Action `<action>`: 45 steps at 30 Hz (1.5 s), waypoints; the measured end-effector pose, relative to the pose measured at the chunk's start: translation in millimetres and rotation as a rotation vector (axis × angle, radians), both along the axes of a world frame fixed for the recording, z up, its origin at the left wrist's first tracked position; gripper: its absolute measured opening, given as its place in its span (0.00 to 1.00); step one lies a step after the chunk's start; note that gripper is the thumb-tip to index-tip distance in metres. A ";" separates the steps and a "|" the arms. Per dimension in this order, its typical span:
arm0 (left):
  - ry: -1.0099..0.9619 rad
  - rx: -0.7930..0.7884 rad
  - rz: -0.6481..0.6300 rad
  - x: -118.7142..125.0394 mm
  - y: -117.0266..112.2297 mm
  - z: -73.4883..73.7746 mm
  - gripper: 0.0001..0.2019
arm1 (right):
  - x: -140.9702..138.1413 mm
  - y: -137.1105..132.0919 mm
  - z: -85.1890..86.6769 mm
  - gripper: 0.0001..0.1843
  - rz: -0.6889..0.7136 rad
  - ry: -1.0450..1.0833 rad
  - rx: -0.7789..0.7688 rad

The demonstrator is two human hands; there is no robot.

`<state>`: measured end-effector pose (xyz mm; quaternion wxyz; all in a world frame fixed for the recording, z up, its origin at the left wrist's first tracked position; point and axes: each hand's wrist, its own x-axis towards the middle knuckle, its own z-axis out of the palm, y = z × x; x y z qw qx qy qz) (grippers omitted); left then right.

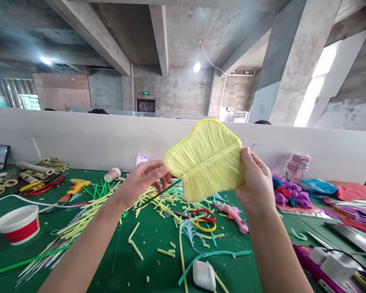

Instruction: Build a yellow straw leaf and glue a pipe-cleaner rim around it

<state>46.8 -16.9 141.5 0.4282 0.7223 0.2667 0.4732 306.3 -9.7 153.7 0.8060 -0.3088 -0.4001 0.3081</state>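
Observation:
I hold up a yellow leaf-shaped piece of wrapped thread on a thin dark wire stem above the green table. My left hand pinches its left edge near the stem, fingers closed. My right hand grips its right side with the thumb on the rim and the fingers behind it. Below lie several cut yellow and green strips, scissors with red and yellow handles and a pink glue gun.
A red-and-white bowl stands at the left, with a yellow glue gun, paper tubes and a phone behind it. A white earbud case lies near me. Purple and pink materials pile at the right. A white partition backs the table.

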 end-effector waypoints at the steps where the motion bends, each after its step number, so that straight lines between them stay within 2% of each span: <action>1: 0.010 -0.009 -0.006 -0.9 1.3 -0.8 0.15 | -2.3 -0.4 -0.5 0.18 0.014 -0.012 -0.003; 5: 0.102 -0.014 0.054 -6.6 7.9 -1.7 0.15 | -8.9 -4.2 -0.9 0.17 0.056 -0.125 -0.005; 11: 0.178 0.026 0.219 -25.8 19.3 1.8 0.19 | -11.4 -7.3 -2.7 0.20 0.151 -0.452 -0.012; 15: 0.109 0.001 0.254 -33.2 26.8 0.9 0.23 | -15.9 -5.5 -8.2 0.22 0.224 -0.632 -0.049; 18: 0.077 0.022 0.347 -34.1 32.4 -1.3 0.23 | -17.9 1.1 -13.8 0.22 0.194 -0.711 -0.068; 21: 0.100 0.185 0.516 -32.6 35.1 -3.0 0.22 | -17.6 9.0 -17.9 0.22 0.134 -0.683 -0.051; 25: 0.164 0.562 0.940 -30.1 30.6 -3.6 0.15 | -17.7 14.8 -19.1 0.21 0.028 -0.515 -0.018; 27: 0.208 0.615 1.051 -29.5 27.0 -3.2 0.20 | -21.1 15.6 -19.6 0.20 -0.021 -0.395 0.000; 29: 0.202 0.534 0.985 -29.0 24.7 -2.2 0.24 | -29.0 15.1 -21.6 0.20 0.015 -0.259 -0.003; 32: 0.098 0.345 0.684 -27.8 24.4 -0.7 0.24 | -47.7 11.8 -27.0 0.20 0.208 -0.144 -0.082; 34: 0.009 0.247 0.550 -28.0 25.4 -0.1 0.22 | -58.9 9.2 -30.9 0.21 0.360 -0.204 -0.156; 38: -0.134 0.104 0.563 -36.9 26.5 2.3 0.21 | -56.2 11.4 -35.9 0.25 0.617 -0.552 -0.311; 40: -0.137 0.055 0.565 -44.9 25.9 4.9 0.22 | -41.8 17.0 -36.6 0.28 0.625 -0.754 -0.383; 41: -0.132 0.030 0.561 -49.0 25.5 6.3 0.22 | -33.2 20.0 -36.5 0.30 0.586 -0.874 -0.408; 43: -0.097 -0.027 0.559 -55.6 25.2 8.1 0.23 | -16.1 24.0 -35.1 0.29 0.447 -1.139 -0.428; 45: -0.012 -0.071 0.561 -58.8 26.5 7.2 0.25 | -1.6 23.4 -33.2 0.26 0.315 -1.320 -0.418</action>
